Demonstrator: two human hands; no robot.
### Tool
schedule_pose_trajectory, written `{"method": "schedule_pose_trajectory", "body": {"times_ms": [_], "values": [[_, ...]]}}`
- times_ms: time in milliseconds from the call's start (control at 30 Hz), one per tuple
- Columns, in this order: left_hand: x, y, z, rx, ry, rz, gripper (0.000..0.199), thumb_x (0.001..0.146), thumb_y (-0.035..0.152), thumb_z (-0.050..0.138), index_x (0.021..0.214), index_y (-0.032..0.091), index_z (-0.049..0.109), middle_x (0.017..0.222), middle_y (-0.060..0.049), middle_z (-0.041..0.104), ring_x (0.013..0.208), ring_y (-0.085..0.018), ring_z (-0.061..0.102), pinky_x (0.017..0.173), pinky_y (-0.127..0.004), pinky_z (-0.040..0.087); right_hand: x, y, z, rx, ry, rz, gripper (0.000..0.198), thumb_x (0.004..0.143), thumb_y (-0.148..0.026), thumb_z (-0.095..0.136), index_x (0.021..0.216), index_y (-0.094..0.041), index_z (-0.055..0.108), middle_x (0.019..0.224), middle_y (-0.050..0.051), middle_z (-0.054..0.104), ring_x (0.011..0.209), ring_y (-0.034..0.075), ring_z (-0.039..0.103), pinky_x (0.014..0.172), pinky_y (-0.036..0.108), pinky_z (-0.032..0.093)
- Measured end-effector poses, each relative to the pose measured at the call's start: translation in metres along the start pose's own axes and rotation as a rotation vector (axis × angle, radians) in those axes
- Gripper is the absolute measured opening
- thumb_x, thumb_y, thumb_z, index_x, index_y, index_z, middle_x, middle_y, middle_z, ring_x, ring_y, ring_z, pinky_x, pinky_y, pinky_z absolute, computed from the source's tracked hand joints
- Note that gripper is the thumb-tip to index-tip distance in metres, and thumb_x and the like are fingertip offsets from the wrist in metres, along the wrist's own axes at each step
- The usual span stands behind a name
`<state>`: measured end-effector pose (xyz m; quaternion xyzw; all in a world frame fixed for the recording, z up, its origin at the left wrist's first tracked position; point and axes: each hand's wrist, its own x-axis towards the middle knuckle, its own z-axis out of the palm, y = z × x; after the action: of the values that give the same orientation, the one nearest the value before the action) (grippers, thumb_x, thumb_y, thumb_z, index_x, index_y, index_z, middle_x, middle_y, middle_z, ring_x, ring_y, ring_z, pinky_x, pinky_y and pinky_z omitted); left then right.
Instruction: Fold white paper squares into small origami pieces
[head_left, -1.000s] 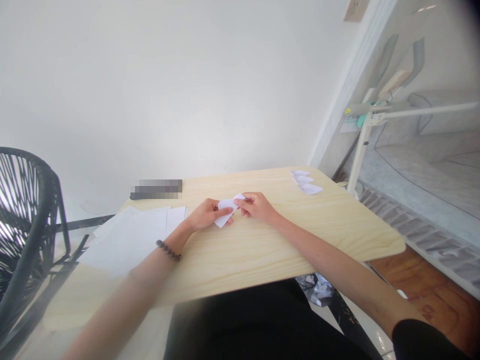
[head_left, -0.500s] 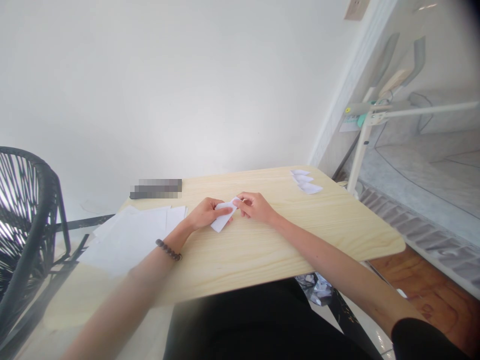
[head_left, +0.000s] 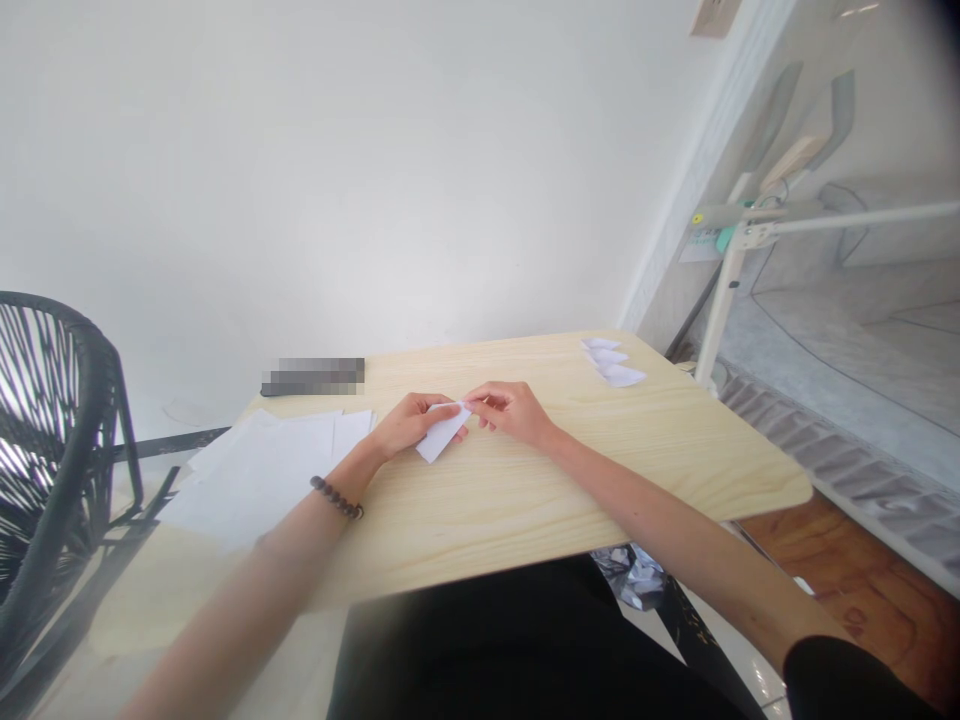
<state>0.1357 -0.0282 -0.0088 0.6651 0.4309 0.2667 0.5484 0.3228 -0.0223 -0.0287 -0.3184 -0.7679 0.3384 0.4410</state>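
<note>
Gripping the paper point(head_left: 440, 440) in the left hand point(head_left: 403, 427), with the thumb point(head_left: 448, 411) laid along its upper edge, and pinching its upper right tip in the right hand point(head_left: 517, 412). Holding it over the middle of the table point(head_left: 540, 490); impossible to tell whether touching the top. White, folded small, slanting toward the near side, narrowest at the pinched tip, partly hidden by the thumb. On the left wrist, a dark bead bracelet point(head_left: 337, 497). To the left, loose white sheets point(head_left: 247, 470), overlapping and partly covered by the left forearm point(head_left: 292, 560). Behind them, at the far left edge, a dark object point(head_left: 315, 380), blurred out. Near the far right corner, well apart from both hands, three white folded pieces point(head_left: 621, 376), close together. Across the far side, a pale wall point(head_left: 420, 180). Farther left, a black corded chair point(head_left: 94, 350); farther right, a white frame point(head_left: 721, 310) and grey handles point(head_left: 841, 120). Below the near edge, crumpled foil point(head_left: 641, 578) beside the black-clad lap point(head_left: 480, 640).
</note>
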Motion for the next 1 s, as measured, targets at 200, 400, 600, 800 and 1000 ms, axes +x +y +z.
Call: {"method": "schedule_pose_trajectory", "body": {"times_ms": [200,400,600,800,1000], "values": [[0.0006,-0.0004,-0.0009,-0.099,0.004,-0.008,0.033,0.071,0.042,0.053,0.079,0.011,0.059,0.074,-0.009,0.066,0.06,-0.015,0.057,0.049,-0.022,0.039,0.0,-0.0022,0.0001,-0.072,0.002,-0.053,0.026,0.075,-0.036,0.051,0.086,-0.016,0.064,0.08,0.005,0.062,0.058,0.008,0.057,0.048,0.019,0.047],[-0.001,0.0032,-0.0016,-0.102,-0.001,-0.009,0.031,0.071,0.04,0.052,0.075,0.01,0.059,0.069,-0.008,0.065,0.052,-0.012,0.053,0.043,-0.021,0.035,-0.0007,-0.0031,-0.0002,-0.07,0.004,-0.028,0.027,0.075,-0.038,0.051,0.086,-0.019,0.065,0.081,0.004,0.063,0.067,0.012,0.058,0.052,0.022,0.049],[-0.0008,0.0034,-0.0021,-0.091,-0.001,0.001,0.035,0.071,0.044,0.053,0.079,0.011,0.059,0.07,-0.008,0.065,0.054,-0.012,0.054,0.045,-0.021,0.036,-0.0009,-0.0036,-0.0018,-0.063,-0.021,-0.041,0.027,0.075,-0.039,0.051,0.085,-0.018,0.065,0.081,0.004,0.061,0.068,0.012,0.057,0.051,0.021,0.049],[-0.0008,0.0029,-0.003,-0.104,-0.02,-0.01,0.038,0.072,0.046,0.052,0.077,0.009,0.059,0.072,-0.01,0.065,0.053,-0.011,0.053,0.044,-0.021,0.035,0.0001,-0.0049,-0.0007,-0.049,-0.021,-0.077,0.025,0.076,-0.037,0.05,0.084,-0.017,0.064,0.081,0.004,0.059,0.068,0.011,0.056,0.049,0.02,0.05],[0.0025,-0.0022,-0.0022,-0.108,-0.018,0.013,0.035,0.071,0.044,0.054,0.08,0.011,0.058,0.075,-0.009,0.065,0.056,-0.012,0.054,0.045,-0.02,0.036,0.0001,-0.0055,-0.0007,-0.058,-0.067,-0.035,0.022,0.075,-0.034,0.05,0.082,-0.016,0.062,0.082,0.004,0.059,0.07,0.011,0.057,0.05,0.02,0.05]]}}
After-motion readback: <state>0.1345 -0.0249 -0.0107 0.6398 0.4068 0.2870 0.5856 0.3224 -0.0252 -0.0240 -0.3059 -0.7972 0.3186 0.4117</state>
